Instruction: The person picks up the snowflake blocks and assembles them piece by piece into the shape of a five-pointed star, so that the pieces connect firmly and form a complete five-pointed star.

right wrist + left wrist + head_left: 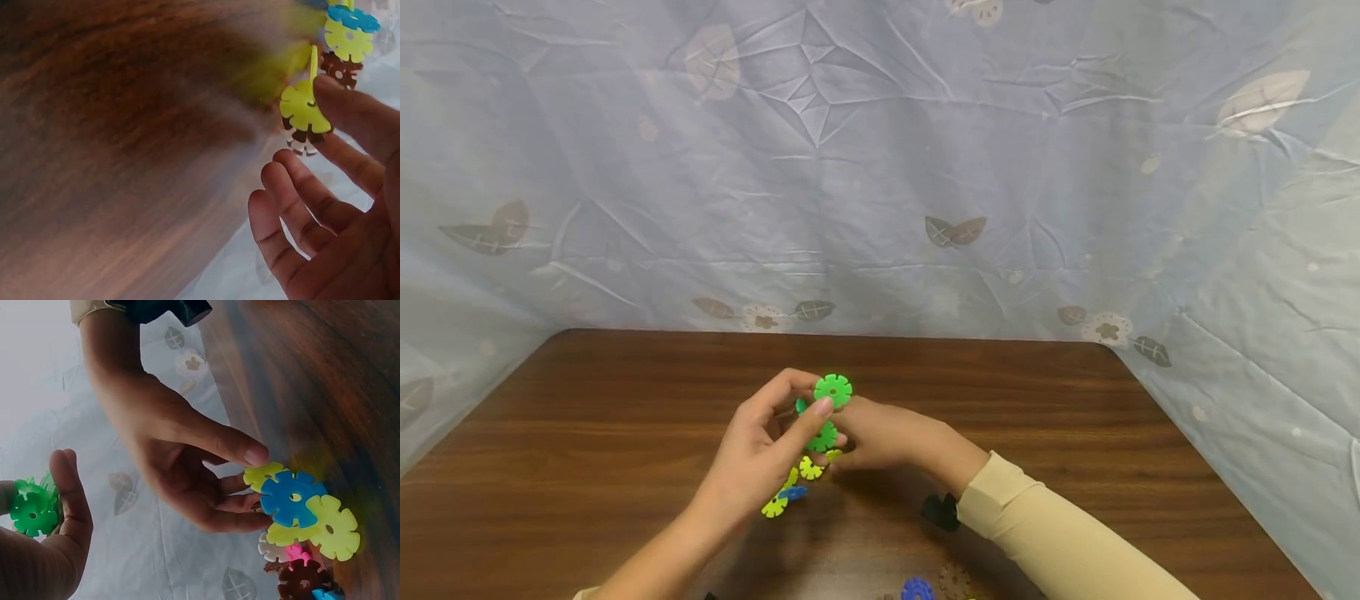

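Green notched plastic discs (832,391) are gripped between the thumb and fingers of my left hand (752,454), raised over the table. My right hand (880,433) is close beside it, partly behind the green discs. Its thumb and index finger pinch a yellow notched disc (303,111) in the right wrist view, while the other fingers stand loosely bent. More yellow discs (331,529) and a blue disc (292,499) are joined with it in a cluster. In the head view, the cluster's yellow disc (774,506) hangs below my left hand.
At the near edge of the brown wooden table (625,417) are a purple-blue disc (917,589) and a brown disc (955,579). White (272,548) and pink (299,552) pieces show past the cluster. Patterned cloth (880,167) encloses the table's back and sides.
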Motion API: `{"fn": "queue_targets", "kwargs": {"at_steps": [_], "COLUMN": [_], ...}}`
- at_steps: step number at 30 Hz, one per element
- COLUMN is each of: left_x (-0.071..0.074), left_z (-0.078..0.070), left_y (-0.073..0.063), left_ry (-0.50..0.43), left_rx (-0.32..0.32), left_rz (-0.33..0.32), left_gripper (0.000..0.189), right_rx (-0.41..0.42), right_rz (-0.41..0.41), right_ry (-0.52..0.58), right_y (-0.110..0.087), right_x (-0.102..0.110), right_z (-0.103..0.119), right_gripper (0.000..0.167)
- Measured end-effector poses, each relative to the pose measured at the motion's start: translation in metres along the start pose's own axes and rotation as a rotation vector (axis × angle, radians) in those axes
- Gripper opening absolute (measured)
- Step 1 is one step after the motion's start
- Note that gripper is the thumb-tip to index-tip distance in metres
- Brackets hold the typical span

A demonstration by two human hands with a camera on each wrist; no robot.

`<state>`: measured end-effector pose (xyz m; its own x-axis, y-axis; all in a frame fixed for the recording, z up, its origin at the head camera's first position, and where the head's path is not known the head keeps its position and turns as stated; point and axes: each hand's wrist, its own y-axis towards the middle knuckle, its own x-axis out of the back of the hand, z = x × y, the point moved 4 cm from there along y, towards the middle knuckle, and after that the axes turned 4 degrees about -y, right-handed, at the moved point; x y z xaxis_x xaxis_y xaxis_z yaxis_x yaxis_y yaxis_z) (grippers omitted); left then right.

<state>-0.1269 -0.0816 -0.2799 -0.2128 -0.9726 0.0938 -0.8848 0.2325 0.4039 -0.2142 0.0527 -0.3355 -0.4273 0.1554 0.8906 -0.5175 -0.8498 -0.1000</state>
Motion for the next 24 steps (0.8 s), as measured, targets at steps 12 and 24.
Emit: {"fn": "queue_targets", "kwargs": {"at_steps": [12,24], "left_x": [-0.003,-0.004], "left_z": [0.003,0.01], "left_y": [0.001,0.0], "left_ry": [-0.032,-0.124], "left_rx": [0.022,0.131], "left_rz": [0.023,0.091], "left_gripper": [0.013,0.022], "right_rx": [-0.096,-0.033], "right_rz": [-0.071,-0.498], "right_ry": [-0.012,0.042], "right_y": [-0.023,-0.092], "right_x": [0.007,0.038], "right_z": [0.0,0.007], "right_gripper": [0.018,0.028]}}
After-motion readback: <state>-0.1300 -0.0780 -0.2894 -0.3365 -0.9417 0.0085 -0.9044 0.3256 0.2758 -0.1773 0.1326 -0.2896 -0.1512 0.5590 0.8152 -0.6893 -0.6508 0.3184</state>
